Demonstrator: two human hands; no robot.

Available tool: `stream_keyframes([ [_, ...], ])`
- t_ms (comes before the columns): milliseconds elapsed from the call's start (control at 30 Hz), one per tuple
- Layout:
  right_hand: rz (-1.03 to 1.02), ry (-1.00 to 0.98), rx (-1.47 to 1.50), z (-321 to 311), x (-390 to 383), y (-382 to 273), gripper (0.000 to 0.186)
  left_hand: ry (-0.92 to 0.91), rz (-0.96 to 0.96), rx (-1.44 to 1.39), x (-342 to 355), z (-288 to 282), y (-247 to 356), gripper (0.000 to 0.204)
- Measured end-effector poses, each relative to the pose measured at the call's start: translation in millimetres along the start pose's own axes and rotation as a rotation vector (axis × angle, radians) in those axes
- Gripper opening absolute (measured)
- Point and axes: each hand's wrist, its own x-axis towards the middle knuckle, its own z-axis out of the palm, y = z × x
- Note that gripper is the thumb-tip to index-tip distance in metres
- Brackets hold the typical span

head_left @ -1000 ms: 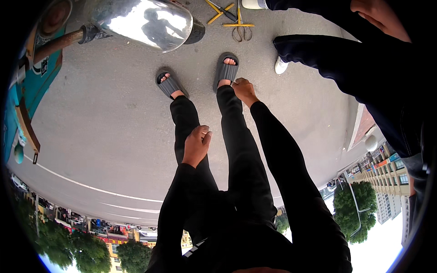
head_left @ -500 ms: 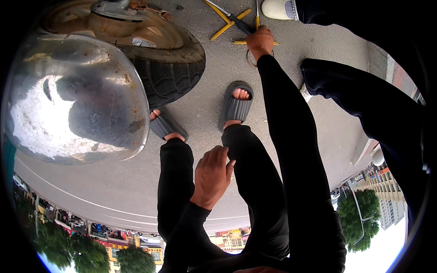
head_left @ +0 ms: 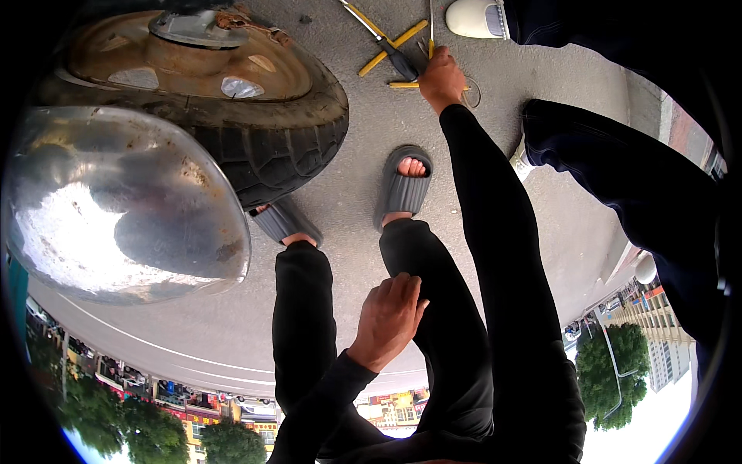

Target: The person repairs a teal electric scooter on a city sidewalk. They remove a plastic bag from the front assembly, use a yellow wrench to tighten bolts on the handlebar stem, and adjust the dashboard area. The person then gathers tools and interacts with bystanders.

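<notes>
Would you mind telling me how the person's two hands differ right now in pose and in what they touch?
The right hand is stretched far out to the ground, closed over the yellow-handled tools; the left hand stays close in, resting on the trouser leg. The right hand's fingers are curled around a tool; the left hand's lie loosely bent and hold nothing. Both are bare, with black sleeves.

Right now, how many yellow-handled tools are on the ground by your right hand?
3 seen: one yellow-and-black screwdriver left of the right hand, a yellow bar crossing it, one thin tool at the fingers. The hand may hide more.
</notes>
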Motion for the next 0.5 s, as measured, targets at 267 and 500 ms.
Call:
stream_keyframes([
  [267, -0.256, 0.168, 0.129, 10, -21, -36, 0.034, 0.029, 0.036, -0.044, 4, 11, -2, 0.040],
  [500, -0.247, 0.201, 0.024, 8, -16, -81, 0.027, 0.042, 0.033, -0.070, 2, 12, -3, 0.038],
])
